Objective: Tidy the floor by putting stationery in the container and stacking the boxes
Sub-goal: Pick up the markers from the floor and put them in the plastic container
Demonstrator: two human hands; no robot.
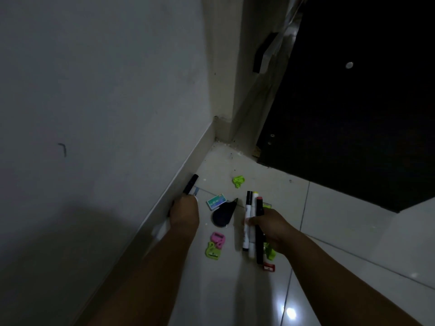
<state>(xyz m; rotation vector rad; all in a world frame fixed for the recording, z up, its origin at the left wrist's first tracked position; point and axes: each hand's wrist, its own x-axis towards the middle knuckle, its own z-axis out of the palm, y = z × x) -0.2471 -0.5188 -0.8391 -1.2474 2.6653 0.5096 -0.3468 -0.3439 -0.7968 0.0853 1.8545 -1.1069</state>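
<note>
Black marker (191,184) sits gripped in the left hand (184,211); right hand (270,228) clutches three markers (253,222) beside it.

A small box (216,201) lies on the floor (329,208) between the left hand (184,214) by the wall (94,90) and the right hand (270,228); markers (251,222) lie right of it.
</note>
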